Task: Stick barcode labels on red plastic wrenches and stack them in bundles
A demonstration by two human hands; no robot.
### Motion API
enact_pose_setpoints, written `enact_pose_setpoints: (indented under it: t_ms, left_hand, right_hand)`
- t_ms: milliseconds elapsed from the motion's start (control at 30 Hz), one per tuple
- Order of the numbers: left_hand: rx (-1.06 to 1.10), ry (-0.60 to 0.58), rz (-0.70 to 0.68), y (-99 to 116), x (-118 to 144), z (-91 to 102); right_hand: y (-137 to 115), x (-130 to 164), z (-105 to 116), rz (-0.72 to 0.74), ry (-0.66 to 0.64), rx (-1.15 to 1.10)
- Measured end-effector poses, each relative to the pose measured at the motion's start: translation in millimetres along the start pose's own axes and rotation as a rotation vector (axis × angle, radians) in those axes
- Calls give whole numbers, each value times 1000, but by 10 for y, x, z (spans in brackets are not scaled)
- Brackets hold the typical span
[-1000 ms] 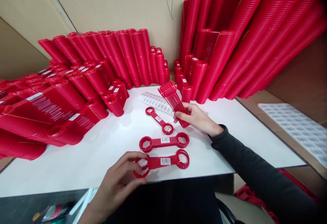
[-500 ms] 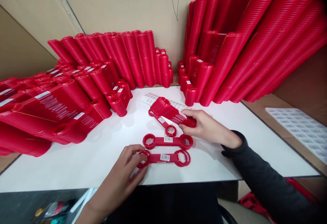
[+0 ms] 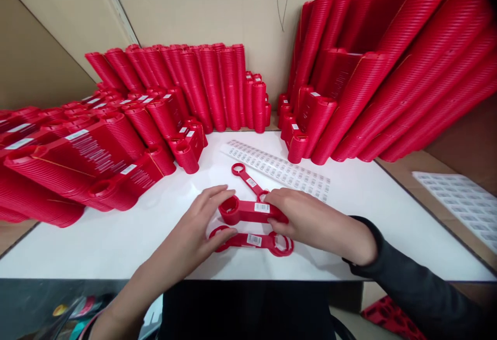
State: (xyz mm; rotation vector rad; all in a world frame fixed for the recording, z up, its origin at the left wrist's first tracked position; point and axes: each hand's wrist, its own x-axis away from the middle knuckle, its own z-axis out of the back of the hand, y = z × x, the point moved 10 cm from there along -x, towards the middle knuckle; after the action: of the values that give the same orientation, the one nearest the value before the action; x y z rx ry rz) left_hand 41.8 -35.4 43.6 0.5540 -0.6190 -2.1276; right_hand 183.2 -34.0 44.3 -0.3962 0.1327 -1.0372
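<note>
My right hand [image 3: 306, 216] grips the right end of a stack of red plastic double-ring wrenches [image 3: 246, 210], a barcode label on its top piece. My left hand [image 3: 205, 221] is open at the stack's left ring, thumb and fingers apart; whether it touches the ring I cannot tell. Nearer the table edge lies another red ring wrench [image 3: 266, 240], also labelled, its left ring partly behind my left thumb. Beyond the stack a single labelled wrench [image 3: 248, 178] lies aslant, its near ring partly hidden by my right hand.
A barcode label sheet [image 3: 283, 166] lies on the white table [image 3: 155, 247] behind the wrenches. Tall stacks of red wrenches stand at the left [image 3: 116, 138] and the right [image 3: 349, 97]. Another label sheet [image 3: 462, 203] rests on cardboard at the right.
My right hand has turned the held stack level and brought it nearer, over where the middle wrench lay. My left hand has left the front wrench's ring and opened beside the stack.
</note>
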Motion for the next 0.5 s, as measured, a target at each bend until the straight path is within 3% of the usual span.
enact_pose_setpoints:
  t_ms: [167, 333, 500]
  left_hand:
    - [12, -182, -16, 55, -248, -128]
    - [172, -176, -15, 106, -277, -140]
    - [246, -136, 25, 94, -263, -188]
  right_hand:
    - [55, 70, 57, 24, 24, -104]
    - [81, 181, 95, 32, 65, -238]
    - [56, 179, 100, 26, 88, -185]
